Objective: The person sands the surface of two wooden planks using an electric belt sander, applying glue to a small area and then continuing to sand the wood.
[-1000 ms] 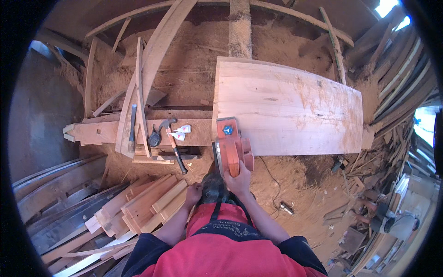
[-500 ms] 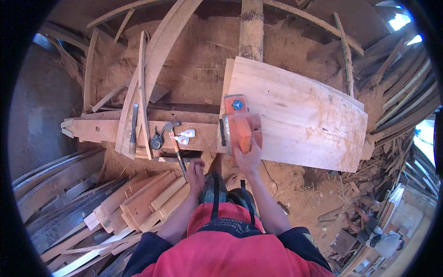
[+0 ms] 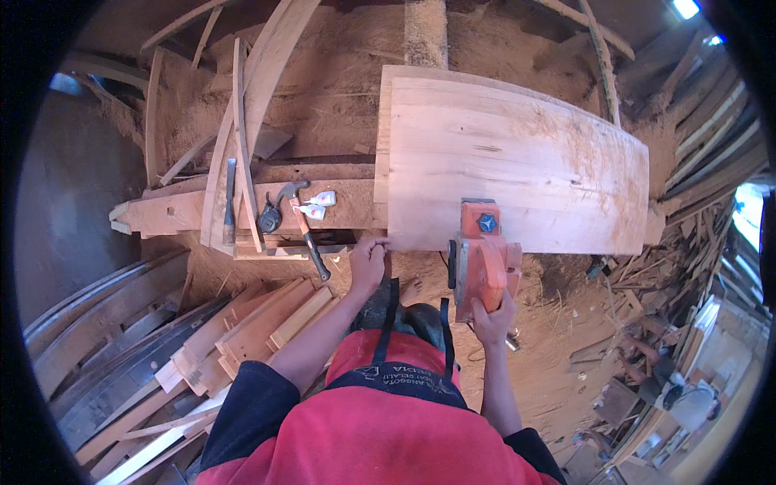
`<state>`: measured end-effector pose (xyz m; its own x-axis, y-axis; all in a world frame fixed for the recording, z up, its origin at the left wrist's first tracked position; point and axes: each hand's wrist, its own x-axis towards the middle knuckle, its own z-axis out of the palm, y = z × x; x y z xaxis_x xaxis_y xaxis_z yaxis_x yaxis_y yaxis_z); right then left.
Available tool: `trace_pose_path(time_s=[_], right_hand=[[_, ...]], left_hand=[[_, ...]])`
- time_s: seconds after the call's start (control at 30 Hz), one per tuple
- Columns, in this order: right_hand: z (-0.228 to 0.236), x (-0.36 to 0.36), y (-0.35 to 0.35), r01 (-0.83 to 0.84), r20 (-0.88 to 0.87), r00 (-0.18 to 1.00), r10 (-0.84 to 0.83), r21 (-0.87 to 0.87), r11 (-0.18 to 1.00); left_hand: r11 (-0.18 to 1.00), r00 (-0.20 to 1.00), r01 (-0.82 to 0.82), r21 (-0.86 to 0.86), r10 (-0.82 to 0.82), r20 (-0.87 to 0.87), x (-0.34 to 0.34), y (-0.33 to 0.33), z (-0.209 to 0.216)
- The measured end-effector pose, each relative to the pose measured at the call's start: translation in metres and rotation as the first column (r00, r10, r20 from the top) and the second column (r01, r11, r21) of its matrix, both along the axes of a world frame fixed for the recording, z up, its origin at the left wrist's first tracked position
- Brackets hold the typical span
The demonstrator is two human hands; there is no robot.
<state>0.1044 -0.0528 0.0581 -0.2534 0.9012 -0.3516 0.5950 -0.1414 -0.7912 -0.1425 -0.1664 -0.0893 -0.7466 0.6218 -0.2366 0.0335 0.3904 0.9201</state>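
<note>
My right hand is wrapped round the rear handle of an orange electric hand planer. The planer's front end overlaps the near edge of a wide, pale wooden board with a curved far edge; the rest of the tool hangs on my side of it. At the board's near left corner is my left hand, fingers curled and closed. Its fingertips come right up to the corner, and whether they pinch anything cannot be made out. Under the board, the edge of another plank shows on the left.
Left of the board, a beam carries a hammer, a black tape measure, two small white bottles and a chisel. Stacked planks lie at lower left. Another person is at lower right.
The planer has come off the board's middle left, moving right and toward me in my right hand. My left hand has moved up and right to the board's corner.
</note>
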Motion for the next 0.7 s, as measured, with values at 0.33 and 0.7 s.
trace_pose_path(time_s=[0.33,0.7], right_hand=[[-0.032,-0.045,-0.066,-0.111,-0.086,0.99,0.114,0.038,0.993],[-0.041,-0.062,-0.106,-0.141,-0.166,0.979,0.119,-0.128,0.982]], left_hand=[[0.796,0.503,0.504,-0.336,-0.586,-0.635,-0.094,0.214,0.067],[0.322,0.234,0.38,-0.867,-0.941,-0.246,-0.096,0.327,0.054]])
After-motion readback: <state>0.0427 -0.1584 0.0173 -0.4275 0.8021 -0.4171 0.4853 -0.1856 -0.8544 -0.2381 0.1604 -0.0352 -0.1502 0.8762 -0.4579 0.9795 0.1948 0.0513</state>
